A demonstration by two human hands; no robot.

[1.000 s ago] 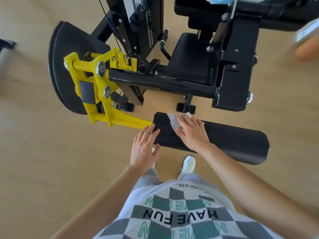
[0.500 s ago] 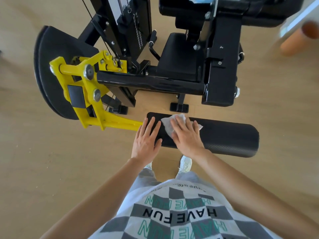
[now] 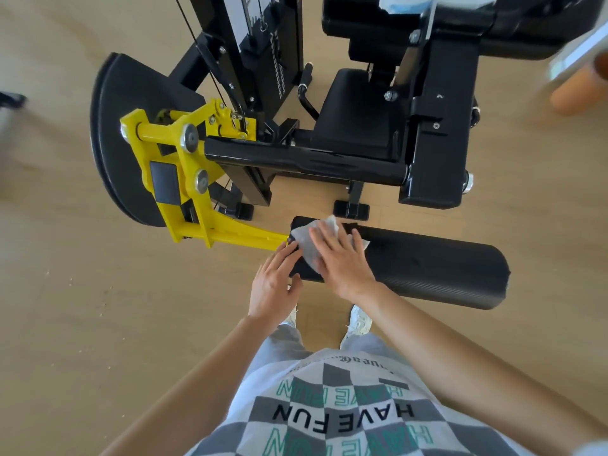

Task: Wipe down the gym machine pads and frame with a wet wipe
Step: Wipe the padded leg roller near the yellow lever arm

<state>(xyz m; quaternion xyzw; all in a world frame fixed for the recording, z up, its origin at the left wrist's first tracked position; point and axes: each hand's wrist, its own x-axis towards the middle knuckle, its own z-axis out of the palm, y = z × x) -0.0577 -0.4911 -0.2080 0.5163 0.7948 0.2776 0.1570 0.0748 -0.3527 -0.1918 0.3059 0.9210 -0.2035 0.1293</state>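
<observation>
A black roller pad [image 3: 427,268] lies crosswise in front of me, fixed to a yellow lever arm [image 3: 230,232] of a black gym machine. My right hand [image 3: 342,258] lies flat on the pad's left end and presses a white wet wipe [image 3: 307,240] against it. My left hand [image 3: 274,284] rests on the pad's left end cap, fingers spread, holding nothing. The black seat pad [image 3: 358,116] and black frame beam [image 3: 302,162] sit beyond the roller.
A black curved guard [image 3: 121,139] stands at the left of the machine. The weight stack column [image 3: 263,44] rises behind. Wooden floor [image 3: 82,307] surrounds the machine. An orange cylinder [image 3: 579,87] is at the far right. My white shoes [image 3: 360,322] stand below the roller.
My right hand has slid the wipe leftward toward the pad's left end. My left hand has shifted slightly down and left on the end cap.
</observation>
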